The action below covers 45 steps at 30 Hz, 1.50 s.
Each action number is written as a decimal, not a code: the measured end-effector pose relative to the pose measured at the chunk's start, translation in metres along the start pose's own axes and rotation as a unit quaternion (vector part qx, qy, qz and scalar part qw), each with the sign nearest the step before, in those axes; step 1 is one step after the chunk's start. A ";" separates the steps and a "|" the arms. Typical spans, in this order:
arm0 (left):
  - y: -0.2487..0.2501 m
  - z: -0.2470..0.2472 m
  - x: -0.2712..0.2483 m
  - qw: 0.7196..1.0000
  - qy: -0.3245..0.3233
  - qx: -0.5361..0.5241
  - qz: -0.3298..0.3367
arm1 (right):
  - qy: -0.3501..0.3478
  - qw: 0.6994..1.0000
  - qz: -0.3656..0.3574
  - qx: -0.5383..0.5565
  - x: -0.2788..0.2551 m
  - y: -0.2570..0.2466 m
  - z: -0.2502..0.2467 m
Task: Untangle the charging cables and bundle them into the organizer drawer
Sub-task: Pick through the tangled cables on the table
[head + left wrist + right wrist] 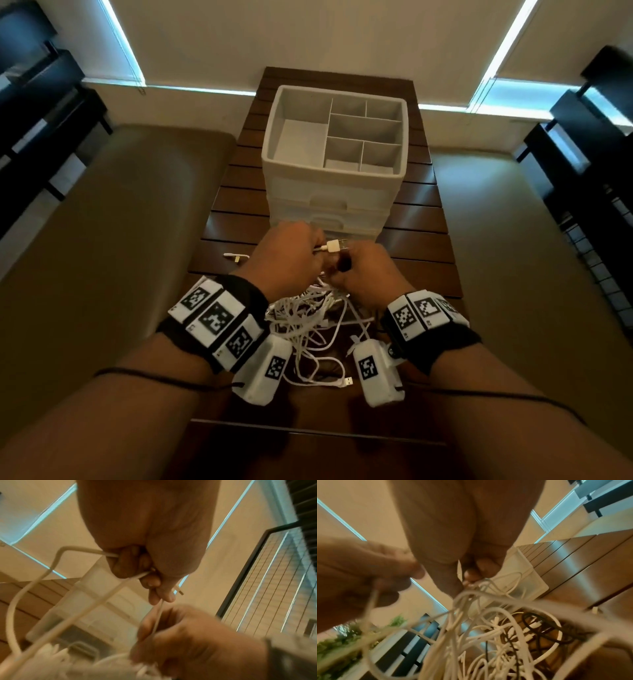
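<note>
Pinching a thin white charging cable [320, 249] near its USB plug, left hand [291, 253] curled tight; right hand [363, 274] fingers curled round strands of white tangled cable pile [308, 318] on slatted brown table [421, 219], before white plastic drawer organizer [334, 192].

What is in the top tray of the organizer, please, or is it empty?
Empty: every compartment of the organizer shows bare floor; the cables remain tangled on the table.

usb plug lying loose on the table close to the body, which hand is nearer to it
Right. The right hand sits just beyond the loose USB plug, slightly to its right; the left hand is farther forward and off to the left, gripping a white cable.
</note>
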<state>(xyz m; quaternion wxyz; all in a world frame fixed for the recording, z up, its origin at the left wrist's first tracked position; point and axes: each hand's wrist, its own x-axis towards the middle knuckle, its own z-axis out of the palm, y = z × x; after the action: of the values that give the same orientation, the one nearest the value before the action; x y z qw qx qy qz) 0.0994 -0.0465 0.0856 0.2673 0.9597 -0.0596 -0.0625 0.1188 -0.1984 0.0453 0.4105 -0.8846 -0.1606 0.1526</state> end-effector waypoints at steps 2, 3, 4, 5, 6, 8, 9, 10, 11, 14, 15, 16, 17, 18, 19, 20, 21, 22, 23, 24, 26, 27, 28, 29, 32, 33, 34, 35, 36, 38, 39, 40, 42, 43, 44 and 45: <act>0.003 -0.007 -0.001 0.999 0.028 -0.017 0.017 | -0.038 0.999 0.007 -0.030 0.004 0.002 -0.005; 0.005 -0.011 -0.002 0.998 0.050 -0.026 0.018 | -0.047 0.998 0.002 -0.039 0.007 0.003 -0.007; 0.004 -0.015 -0.001 0.996 0.074 -0.036 0.015 | -0.053 0.997 -0.002 -0.053 0.010 0.002 -0.009; 0.001 -0.018 0.000 0.994 0.097 -0.047 0.007 | -0.058 0.995 -0.002 -0.076 0.012 0.001 -0.010; -0.003 -0.021 0.002 0.991 0.120 -0.055 -0.003 | -0.063 0.992 -0.006 -0.108 0.014 -0.001 -0.012; -0.014 -0.026 0.006 0.985 0.157 -0.066 -0.022 | -0.068 0.981 -0.023 -0.180 0.016 -0.002 -0.013; -0.020 -0.028 0.007 0.982 0.174 -0.075 -0.025 | -0.071 0.976 -0.031 -0.204 0.017 -0.001 -0.013; -0.023 -0.031 0.007 0.977 0.192 -0.092 -0.024 | -0.076 0.972 -0.033 -0.219 0.016 0.001 -0.011; -0.024 -0.033 0.006 0.971 0.211 -0.114 -0.021 | -0.085 0.969 -0.030 -0.230 0.015 0.003 -0.010; -0.023 -0.041 0.002 0.962 0.242 -0.122 -0.024 | -0.123 0.960 0.007 -0.250 0.016 0.009 -0.006; -0.024 -0.044 0.001 0.967 0.234 -0.091 -0.035 | -0.103 0.967 0.014 -0.233 0.017 0.012 -0.006; -0.027 -0.048 0.000 0.975 0.210 -0.040 -0.061 | -0.059 0.979 0.020 -0.192 0.017 0.015 -0.008; -0.030 -0.054 0.000 0.979 0.175 0.020 -0.100 | -0.004 0.991 0.028 -0.128 0.016 0.017 -0.011; -0.034 -0.058 -0.001 0.977 0.141 0.078 -0.141 | 0.041 0.997 0.032 -0.057 0.015 0.017 -0.013; -0.037 -0.062 -0.003 0.971 0.118 0.126 -0.167 | 0.055 0.998 0.038 0.006 0.013 0.015 -0.014; -0.037 -0.062 -0.005 0.967 0.112 0.156 -0.165 | 0.046 0.997 0.045 0.044 0.010 0.012 -0.013; -0.033 -0.059 -0.005 0.969 0.118 0.163 -0.140 | 0.030 0.998 0.040 0.041 0.008 0.009 -0.012; -0.027 -0.053 -0.004 0.975 0.127 0.147 -0.102 | 0.015 0.999 0.026 0.010 0.008 0.007 -0.009; -0.018 -0.046 -0.005 0.983 0.125 0.116 -0.065 | 0.006 1.000 0.008 -0.018 0.007 0.004 -0.006; -0.011 -0.037 -0.005 0.990 0.107 0.087 -0.029 | 0.001 0.999 -0.010 -0.031 0.008 0.000 -0.004; -0.002 -0.021 -0.002 0.995 0.046 0.086 0.023 | 0.004 0.999 -0.048 -0.022 0.011 -0.002 -0.005; -0.002 -0.016 -0.001 0.994 0.026 0.102 0.034 | 0.005 0.998 -0.061 -0.018 0.012 -0.001 -0.004; -0.004 -0.013 -0.001 0.992 0.020 0.116 0.039 | 0.002 0.998 -0.065 -0.019 0.011 -0.002 -0.005; -0.005 -0.013 0.000 0.991 0.018 0.127 0.044 | -0.003 0.997 -0.070 -0.022 0.011 0.000 -0.004; 0.000 -0.019 -0.002 0.985 0.035 0.153 0.067 | -0.037 0.995 -0.042 -0.079 0.012 0.004 -0.002; 0.004 -0.024 -0.002 0.983 0.046 0.162 0.074 | -0.049 0.993 -0.029 -0.099 0.014 0.006 -0.001; 0.008 -0.030 -0.003 0.981 0.062 0.168 0.079 | -0.067 0.991 -0.013 -0.117 0.015 0.006 -0.001; 0.012 -0.035 -0.004 0.979 0.084 0.168 0.080 | -0.086 0.987 -0.002 -0.136 0.016 0.008 0.000; 0.013 -0.042 -0.002 0.978 0.108 0.164 0.075 | -0.101 0.984 0.005 -0.148 0.016 0.008 -0.001; 0.011 -0.056 0.001 0.977 0.140 0.152 0.045 | -0.110 0.983 0.008 -0.147 0.014 0.011 -0.002; 0.006 -0.063 0.002 0.977 0.148 0.154 0.016 | -0.104 0.985 0.005 -0.135 0.012 0.012 -0.003; 0.000 -0.070 0.003 0.975 0.151 0.163 -0.019 | -0.091 0.989 0.001 -0.117 0.010 0.011 -0.005; -0.013 -0.080 0.001 0.967 0.149 0.195 -0.074 | -0.036 0.997 -0.013 -0.071 0.008 0.011 -0.007; -0.016 -0.081 0.000 0.965 0.151 0.199 -0.082 | -0.005 0.999 -0.017 -0.044 0.008 0.010 -0.008; -0.015 -0.078 -0.002 0.967 0.154 0.189 -0.071 | 0.019 0.999 -0.020 -0.021 0.008 0.008 -0.010; -0.012 -0.071 -0.003 0.973 0.150 0.171 -0.042 | 0.033 0.999 -0.026 -0.001 0.009 0.005 -0.010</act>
<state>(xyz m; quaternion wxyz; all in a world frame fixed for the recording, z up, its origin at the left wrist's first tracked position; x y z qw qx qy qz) 0.1081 -0.0001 0.1404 0.1026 0.9913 0.0114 0.0819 0.1320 -0.2048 0.0463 0.4181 -0.8852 -0.1701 0.1123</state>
